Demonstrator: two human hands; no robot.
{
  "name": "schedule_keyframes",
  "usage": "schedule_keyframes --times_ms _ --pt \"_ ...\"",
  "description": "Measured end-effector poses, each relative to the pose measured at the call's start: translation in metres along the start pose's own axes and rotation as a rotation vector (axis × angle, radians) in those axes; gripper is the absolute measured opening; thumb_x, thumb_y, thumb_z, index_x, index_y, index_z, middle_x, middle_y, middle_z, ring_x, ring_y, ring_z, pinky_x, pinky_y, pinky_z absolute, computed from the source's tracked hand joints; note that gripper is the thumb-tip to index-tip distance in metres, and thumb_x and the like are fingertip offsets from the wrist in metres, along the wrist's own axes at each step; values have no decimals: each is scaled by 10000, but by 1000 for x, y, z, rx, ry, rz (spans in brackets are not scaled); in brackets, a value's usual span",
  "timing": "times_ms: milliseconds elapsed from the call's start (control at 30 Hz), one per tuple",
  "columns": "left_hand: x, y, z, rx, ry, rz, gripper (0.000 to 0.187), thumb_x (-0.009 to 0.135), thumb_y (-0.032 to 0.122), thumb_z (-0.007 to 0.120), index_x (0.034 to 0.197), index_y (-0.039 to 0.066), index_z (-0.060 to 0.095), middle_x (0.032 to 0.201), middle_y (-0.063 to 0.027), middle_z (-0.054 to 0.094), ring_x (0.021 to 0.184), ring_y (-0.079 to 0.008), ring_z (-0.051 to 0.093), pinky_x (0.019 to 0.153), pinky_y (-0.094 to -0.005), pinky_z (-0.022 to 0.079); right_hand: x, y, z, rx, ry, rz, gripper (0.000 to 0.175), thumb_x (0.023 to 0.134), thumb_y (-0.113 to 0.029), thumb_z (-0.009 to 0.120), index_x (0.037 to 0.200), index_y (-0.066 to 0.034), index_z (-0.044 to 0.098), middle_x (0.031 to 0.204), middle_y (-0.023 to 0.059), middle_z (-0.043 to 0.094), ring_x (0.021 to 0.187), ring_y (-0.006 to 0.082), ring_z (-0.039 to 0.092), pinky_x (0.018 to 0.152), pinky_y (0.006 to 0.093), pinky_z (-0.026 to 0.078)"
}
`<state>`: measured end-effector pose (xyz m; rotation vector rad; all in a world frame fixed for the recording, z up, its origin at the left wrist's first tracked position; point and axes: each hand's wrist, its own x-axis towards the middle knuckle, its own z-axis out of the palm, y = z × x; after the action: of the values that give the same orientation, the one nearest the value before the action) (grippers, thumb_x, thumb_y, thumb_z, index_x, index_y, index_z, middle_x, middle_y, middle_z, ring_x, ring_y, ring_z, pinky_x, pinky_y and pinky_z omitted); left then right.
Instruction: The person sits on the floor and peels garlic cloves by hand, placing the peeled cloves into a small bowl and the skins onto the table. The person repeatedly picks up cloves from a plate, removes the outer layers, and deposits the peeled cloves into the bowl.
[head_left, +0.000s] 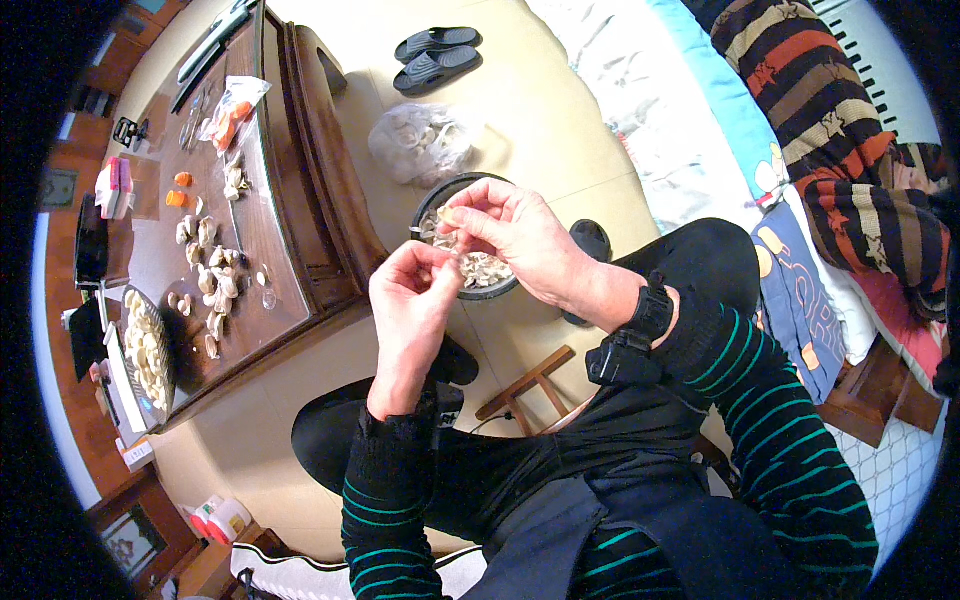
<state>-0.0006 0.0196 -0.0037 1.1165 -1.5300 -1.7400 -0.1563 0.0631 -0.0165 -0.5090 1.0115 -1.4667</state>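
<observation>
My right hand pinches a pale garlic clove between thumb and fingertips. Close by on its left, my left hand has thumb and index finger pressed together; what lies between them, perhaps a bit of skin, is too small to tell. Both hands are above a dark round bin holding papery garlic skins. On the wooden table at the left lie several unpeeled garlic cloves and pieces. A ribbed basket of peeled garlic cloves stands at the table's near left corner.
A translucent bag with pale contents rests on the floor beyond the bin, with black slippers farther off. Orange pieces and a plastic bag lie on the table. A wooden frame is near my knees; a bed stands at right.
</observation>
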Motion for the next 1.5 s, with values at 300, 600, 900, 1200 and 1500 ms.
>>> schedule_keyframes --times_ms 300,600,900,1200,1500 --pt "9 -9 -9 -17 77 -14 92 920 87 675 881 7 653 765 52 601 648 -5 475 584 -157 375 1 -1 0 -366 -59 -100 121 935 -60 623 1025 20 639 909 34 665 848 76 630 775 231 531" --pt "12 -8 -8 -78 -14 -21 89 944 101 650 899 26 634 745 63 558 646 -6 465 567 -164 362 -4 -15 -3 -696 -86 -193 88 913 -30 625 977 30 631 895 42 661 857 78 623 787 235 522" --pt "8 -8 7 222 165 324 131 955 56 611 840 11 567 710 54 528 645 -32 462 571 -187 378 -4 0 -2 -210 -97 -9 70 913 -32 647 977 -4 648 908 20 662 832 80 622 769 230 519" --pt "6 -15 -4 -534 -96 -102 112 987 154 561 886 108 544 675 75 432 569 -21 361 491 -199 271 -7 -8 4 -876 -103 -595 97 838 -84 672 835 4 630 782 118 639 712 203 646 653 306 496" --pt "8 -3 -17 -448 -101 -150 141 978 187 596 883 88 626 642 74 466 526 -18 342 486 -194 271 -3 -9 1 -426 -139 -227 69 905 -28 655 970 -6 659 928 21 650 868 74 610 782 238 514"
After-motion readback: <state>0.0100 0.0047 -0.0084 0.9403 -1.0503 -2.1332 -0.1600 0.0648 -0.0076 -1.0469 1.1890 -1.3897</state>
